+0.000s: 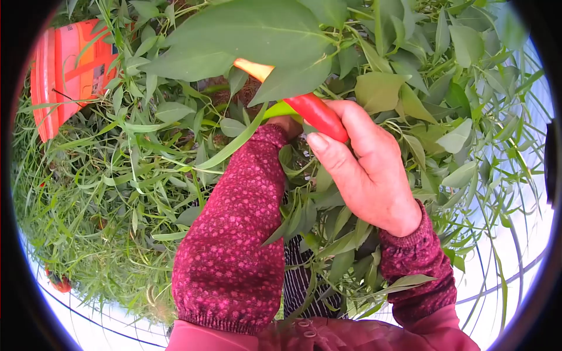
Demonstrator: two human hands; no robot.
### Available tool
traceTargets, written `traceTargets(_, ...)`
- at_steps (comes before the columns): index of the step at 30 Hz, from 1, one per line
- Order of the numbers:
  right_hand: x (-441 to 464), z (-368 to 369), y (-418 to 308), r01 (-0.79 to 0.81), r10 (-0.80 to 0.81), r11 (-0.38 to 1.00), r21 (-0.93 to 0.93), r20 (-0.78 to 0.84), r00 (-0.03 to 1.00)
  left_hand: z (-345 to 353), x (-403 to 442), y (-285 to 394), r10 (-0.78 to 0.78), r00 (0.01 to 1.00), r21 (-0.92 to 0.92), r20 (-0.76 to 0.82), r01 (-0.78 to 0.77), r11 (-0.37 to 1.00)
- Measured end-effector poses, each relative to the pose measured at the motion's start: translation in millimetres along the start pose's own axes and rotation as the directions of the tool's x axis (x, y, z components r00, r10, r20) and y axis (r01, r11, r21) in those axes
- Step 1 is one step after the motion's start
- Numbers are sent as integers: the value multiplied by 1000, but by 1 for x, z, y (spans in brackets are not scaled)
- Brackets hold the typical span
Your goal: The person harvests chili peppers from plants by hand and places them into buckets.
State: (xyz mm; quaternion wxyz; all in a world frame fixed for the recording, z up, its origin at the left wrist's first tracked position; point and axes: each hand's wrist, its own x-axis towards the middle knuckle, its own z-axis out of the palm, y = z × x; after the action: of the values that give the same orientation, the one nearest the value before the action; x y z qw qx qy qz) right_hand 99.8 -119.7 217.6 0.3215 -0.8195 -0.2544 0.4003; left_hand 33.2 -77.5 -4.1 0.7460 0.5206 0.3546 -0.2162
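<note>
My right hand [369,169] grips a glossy red pepper [319,117] between the thumb and fingers, near the middle of the view. A large leaf covers part of the pepper. Left of the leaf, an orange pointed piece [254,68] sticks out; whether it belongs to the same pepper is unclear. My left hand [285,125] is mostly hidden behind the pepper and leaves, with only a bit of skin showing past the patterned maroon sleeve [234,234]. A yellow-green pepper or stem [281,110] lies just above that hand.
A red-orange container [70,70] stands in the foliage at the upper left. Dense pepper leaves [462,88] surround both arms. Long grass [105,234] covers the left side. White sheeting [515,234] shows at the right, and a red fruit [60,284] at the lower left.
</note>
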Motion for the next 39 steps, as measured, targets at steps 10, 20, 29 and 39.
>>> traceTargets(10,6,4,5,-10,10,1000,5,-16,1000,1,7,4,10,999,-76,39,-7,997)
traceTargets(20,16,7,35,0,4,989,149,-28,1000,13,19,-20,-46,949,-794,-311,-233,561)
traceTargets(29,27,36,60,88,-62,949,304,-93,994,4,2,-46,53,825,-819,-563,-566,93)
traceTargets(39,30,29,50,-146,134,670,728,74,988,-78,-106,-2,45,939,-426,-342,-197,883)
